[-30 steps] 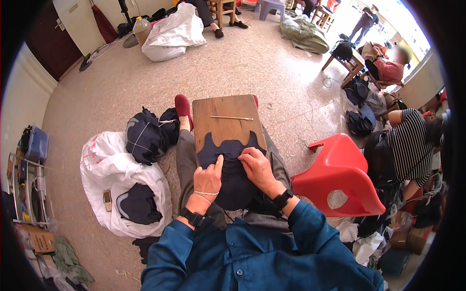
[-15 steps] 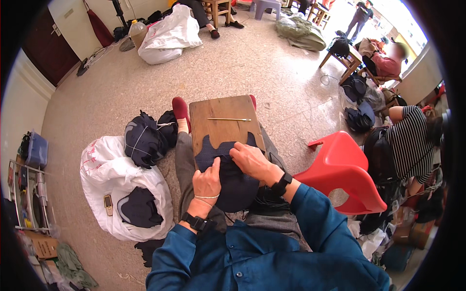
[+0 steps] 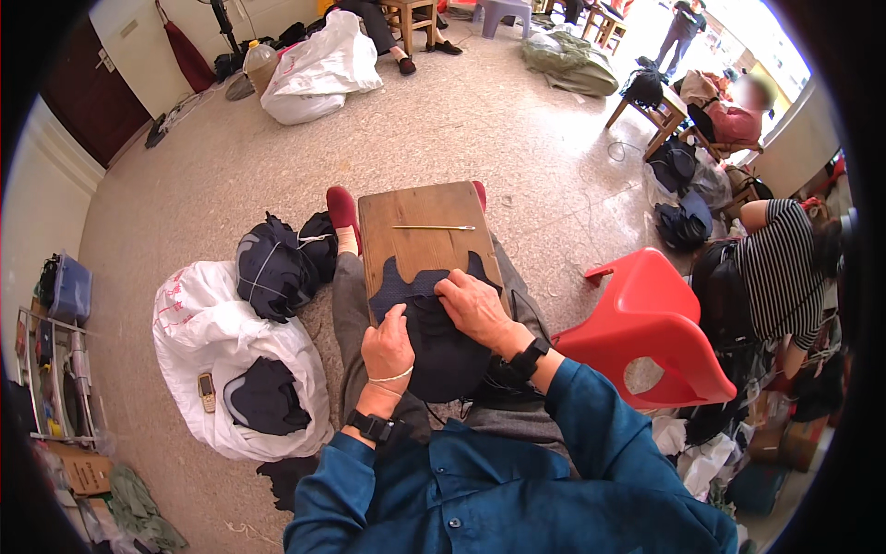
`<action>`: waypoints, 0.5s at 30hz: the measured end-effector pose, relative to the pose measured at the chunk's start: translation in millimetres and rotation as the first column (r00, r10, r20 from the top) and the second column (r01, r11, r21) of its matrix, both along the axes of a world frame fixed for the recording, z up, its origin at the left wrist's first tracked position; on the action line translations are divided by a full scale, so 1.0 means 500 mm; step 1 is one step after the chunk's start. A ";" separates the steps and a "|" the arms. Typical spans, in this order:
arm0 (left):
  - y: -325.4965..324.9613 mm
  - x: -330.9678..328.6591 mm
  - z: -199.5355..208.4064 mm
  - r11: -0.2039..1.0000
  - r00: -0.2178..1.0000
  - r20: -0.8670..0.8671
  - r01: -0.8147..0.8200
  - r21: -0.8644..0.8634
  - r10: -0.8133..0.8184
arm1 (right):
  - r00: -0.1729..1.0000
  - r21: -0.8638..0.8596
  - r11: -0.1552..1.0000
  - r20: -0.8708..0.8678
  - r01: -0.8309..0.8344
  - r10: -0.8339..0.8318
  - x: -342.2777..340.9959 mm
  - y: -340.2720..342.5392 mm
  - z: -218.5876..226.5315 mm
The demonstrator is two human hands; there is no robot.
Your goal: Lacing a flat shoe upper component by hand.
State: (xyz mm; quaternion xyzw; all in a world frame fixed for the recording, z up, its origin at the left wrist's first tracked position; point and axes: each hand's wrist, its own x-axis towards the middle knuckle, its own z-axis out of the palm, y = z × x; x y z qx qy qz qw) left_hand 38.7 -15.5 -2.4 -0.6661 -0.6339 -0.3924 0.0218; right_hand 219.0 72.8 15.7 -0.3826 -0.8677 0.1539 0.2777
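Note:
A dark navy piece of cut cloth [image 3: 448, 360] lies over the near part of a wooden board [image 3: 425, 205] on my lap. Its far edge is notched, with pointed corners. My right hand [image 3: 478, 309] is closed at the far edge, fingertips pinching the cloth. My left hand [image 3: 388, 349] is at the cloth's left side, thumb and index finger drawn together; whatever is between them is too small to make out. Toward the far end of the board, a long thin needle [image 3: 434, 227] rests crosswise, touched by neither hand.
Left of me, a white sack [image 3: 198, 319] holds dark cloth and a phone [image 3: 207, 392], beside a tied dark bundle [image 3: 277, 268]. A red plastic stool [image 3: 646, 323] stands close on my right. A person in a striped top [image 3: 780, 272] bends beyond it. Others sit farther off.
My left hand has drawn back slightly toward me, its index finger no longer stretched out on the cloth but curled to the thumb. My right hand stays at the far edge.

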 end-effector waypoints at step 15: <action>0.007 -0.007 0.005 0.986 0.996 -0.052 0.058 -0.154 -0.067 | 0.985 0.007 0.991 -0.111 0.131 -0.129 -0.018 -0.007 -0.008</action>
